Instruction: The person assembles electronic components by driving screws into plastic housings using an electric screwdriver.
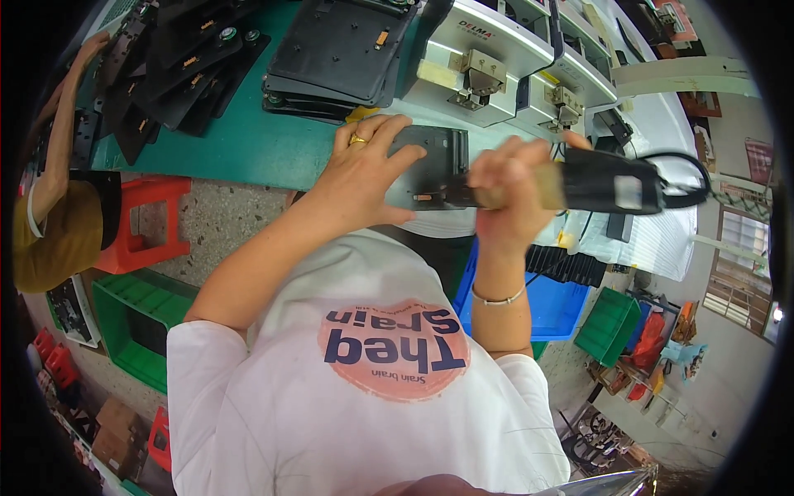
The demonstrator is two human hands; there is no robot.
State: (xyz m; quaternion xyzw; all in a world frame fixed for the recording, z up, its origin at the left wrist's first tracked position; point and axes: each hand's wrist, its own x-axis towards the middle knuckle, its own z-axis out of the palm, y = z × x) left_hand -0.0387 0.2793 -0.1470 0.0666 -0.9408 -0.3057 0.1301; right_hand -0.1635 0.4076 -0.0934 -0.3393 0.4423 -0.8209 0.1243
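Note:
On the near edge of the bench lies a flat black panel [424, 161] with a raised rim. My left hand [364, 169], a gold ring on one finger, grips its left part: the fingers reach over the top and the thumb lies along the near edge. In my right hand [517, 186] is a corded electric screwdriver [608, 180], black with a tan section. It is held nearly level, its front end pointing left over the panel's right edge. Motion blurs that hand, and whether the tip touches the panel cannot be made out.
Stacked black panels [339, 50] and a fanned pile of them [194, 66] lie on the green bench [223, 157]. Silver machines [480, 58] stand at the back. A blue crate [554, 306] is below right, a red stool [153, 223] left. Another person's arm [62, 132] is far left.

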